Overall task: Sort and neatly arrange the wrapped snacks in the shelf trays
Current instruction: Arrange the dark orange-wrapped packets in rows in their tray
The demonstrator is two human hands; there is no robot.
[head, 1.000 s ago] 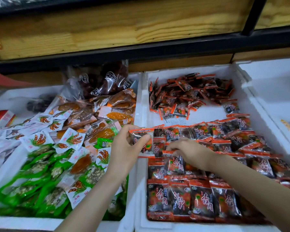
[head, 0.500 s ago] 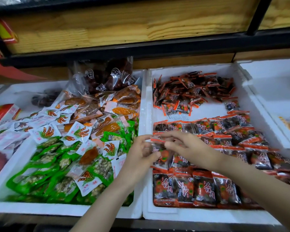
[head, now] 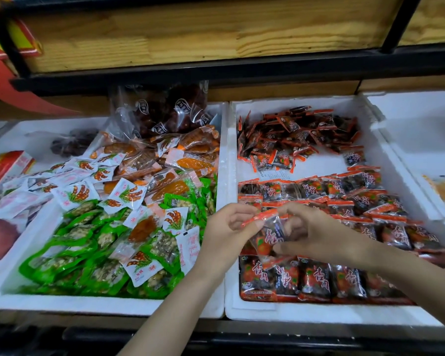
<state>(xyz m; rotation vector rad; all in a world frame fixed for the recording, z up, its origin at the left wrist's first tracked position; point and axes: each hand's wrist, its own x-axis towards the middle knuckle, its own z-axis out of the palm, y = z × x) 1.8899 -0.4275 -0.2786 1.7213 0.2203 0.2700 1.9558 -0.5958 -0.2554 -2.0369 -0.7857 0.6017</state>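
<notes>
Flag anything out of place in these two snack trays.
Left tray is a jumble: white packets, orange packets and green packets overlap. In the right tray, the far pile lies loose, unlike the neat near rows.

Retail shop: white foam trays (head: pixel 254 314) brimming with wrapped snacks (head: pixel 316 278), sitting under a wooden shelf (head: pixel 190 29); red sign (head: pixel 18 39) hanging at 10 o'clock.

Your white tray (head: pixel 228 160) looks like matt, grainy foam. Over its near half you pinch a red packet (head: pixel 267 233) of glossy, crinkled plastic film, part clear. Left of the tray, the green packets (head: pixel 70 255) shine the same way. Behind the tray, the board (head: pixel 190 29) is bare grained wood above a matt black rail (head: pixel 190 73), seemingly metal.
</notes>
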